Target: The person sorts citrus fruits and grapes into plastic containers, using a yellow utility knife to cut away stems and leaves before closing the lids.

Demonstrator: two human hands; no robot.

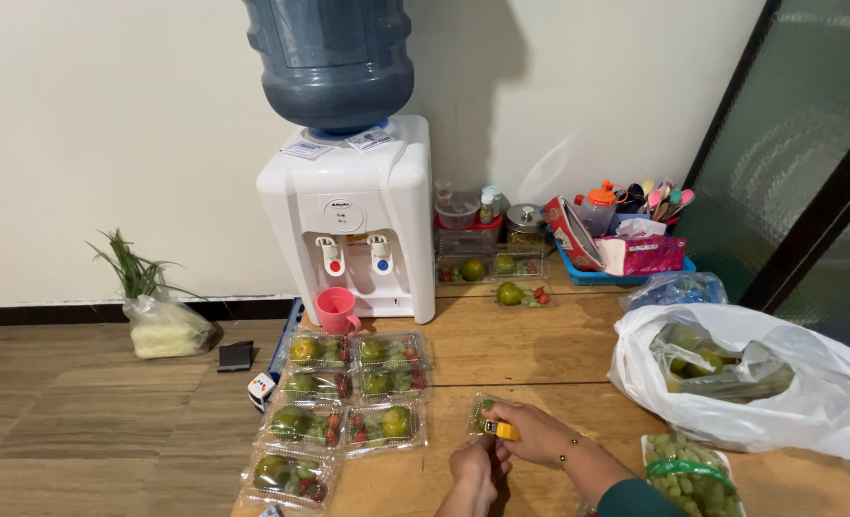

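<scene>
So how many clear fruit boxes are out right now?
11 in view: seven grouped in front of the water dispenser, one under the right hand, three beside the dispenser near the blue tray. Others may be hidden.

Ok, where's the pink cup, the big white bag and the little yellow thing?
pink cup (337,310), head view, on its side wall.
white bag (808,402), head view, on its bare plastic front.
yellow thing (503,432), head view, on its middle, held in the right hand (538,436).

Both hands meet low in front of the person. The right hand reaches in from the right on a green-sleeved forearm, its fingers curled shut. The left hand sits just below, fingers bent inward.
</scene>
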